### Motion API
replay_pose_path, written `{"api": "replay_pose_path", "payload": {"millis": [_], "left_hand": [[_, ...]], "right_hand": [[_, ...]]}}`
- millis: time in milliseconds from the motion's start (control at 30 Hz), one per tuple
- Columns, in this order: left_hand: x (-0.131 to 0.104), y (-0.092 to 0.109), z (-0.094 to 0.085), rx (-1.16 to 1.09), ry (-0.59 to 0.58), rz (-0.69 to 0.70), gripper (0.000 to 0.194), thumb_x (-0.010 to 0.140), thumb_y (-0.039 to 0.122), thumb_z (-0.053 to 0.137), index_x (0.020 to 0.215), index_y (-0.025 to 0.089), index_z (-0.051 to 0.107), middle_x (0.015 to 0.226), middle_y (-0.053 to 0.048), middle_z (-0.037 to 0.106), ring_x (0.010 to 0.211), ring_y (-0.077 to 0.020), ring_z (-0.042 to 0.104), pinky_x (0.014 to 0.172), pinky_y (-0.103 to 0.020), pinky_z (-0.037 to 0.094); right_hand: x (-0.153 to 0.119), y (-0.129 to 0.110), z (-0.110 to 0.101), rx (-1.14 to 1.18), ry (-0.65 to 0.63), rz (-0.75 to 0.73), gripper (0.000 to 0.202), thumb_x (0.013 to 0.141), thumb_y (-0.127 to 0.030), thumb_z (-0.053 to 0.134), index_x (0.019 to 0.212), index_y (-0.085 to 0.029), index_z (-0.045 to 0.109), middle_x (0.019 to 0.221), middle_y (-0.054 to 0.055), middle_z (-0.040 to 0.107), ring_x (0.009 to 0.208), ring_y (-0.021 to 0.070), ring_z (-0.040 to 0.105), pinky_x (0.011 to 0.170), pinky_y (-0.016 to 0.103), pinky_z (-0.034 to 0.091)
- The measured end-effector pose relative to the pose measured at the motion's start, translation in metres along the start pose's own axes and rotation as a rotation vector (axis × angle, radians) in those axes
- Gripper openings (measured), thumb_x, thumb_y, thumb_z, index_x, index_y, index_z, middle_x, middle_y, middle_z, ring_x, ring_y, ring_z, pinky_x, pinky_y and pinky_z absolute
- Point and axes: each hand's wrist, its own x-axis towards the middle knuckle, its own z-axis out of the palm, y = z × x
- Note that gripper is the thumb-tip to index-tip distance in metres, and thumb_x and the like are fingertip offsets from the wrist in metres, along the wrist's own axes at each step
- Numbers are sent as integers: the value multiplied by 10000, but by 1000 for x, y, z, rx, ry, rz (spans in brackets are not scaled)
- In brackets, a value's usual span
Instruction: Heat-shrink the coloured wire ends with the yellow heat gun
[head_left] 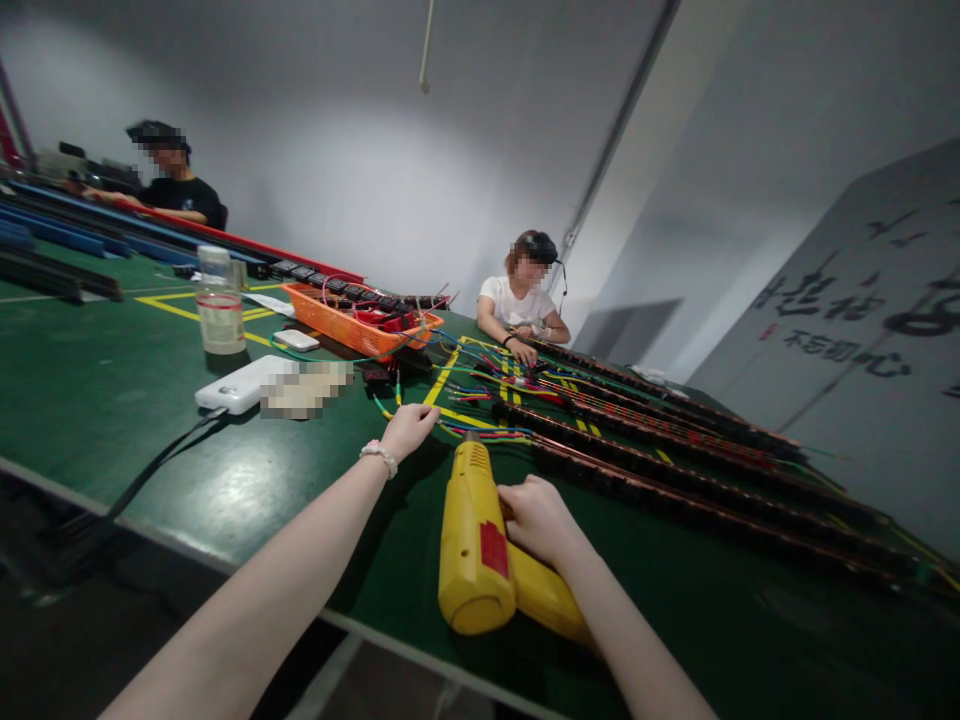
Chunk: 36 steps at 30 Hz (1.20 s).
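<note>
My right hand is wrapped around the handle of a yellow heat gun, whose nozzle points away from me over the table. My left hand, with a bracelet at the wrist, is closed at the ends of several coloured wires, just beyond the nozzle. The fingertips are small and partly hidden in this view. These wires run right into the nearest long black strip with copper-coloured bars. Green-and-yellow wire ends lie just behind my left hand.
An orange basket of red and black parts stands beyond my left hand. At left are a clear jar and a white power bank with a black cable. A co-worker handles wires across the green table; another person sits far left.
</note>
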Motion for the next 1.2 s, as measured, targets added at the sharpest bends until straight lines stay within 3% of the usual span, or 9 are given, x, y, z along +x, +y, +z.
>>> {"api": "replay_pose_path", "payload": {"millis": [367,600,1200], "left_hand": [[3,1,-1,-16,-10,-5,578,754,567,304,714,66,591,703,-22,568,596,6,371,573,-131,191],[3,1,-1,-60,-2,-31,600,749,586,294,688,59,574,649,-10,533,588,12,332,570,-127,179],[2,-2,-3,0,-5,-14,585,749,576,310,777,74,610,741,-7,581,624,15,369,590,-108,206]], "right_hand": [[29,-34,-6,-50,38,-102,133,687,-232,488,758,-143,557,758,57,625,732,154,574,726,275,304],[27,-35,-5,-51,55,-100,133,706,-227,482,768,-137,558,804,62,633,757,158,580,761,290,296],[25,-32,-5,12,67,-105,163,702,-269,510,810,-169,579,779,35,628,765,154,583,728,257,335]]}}
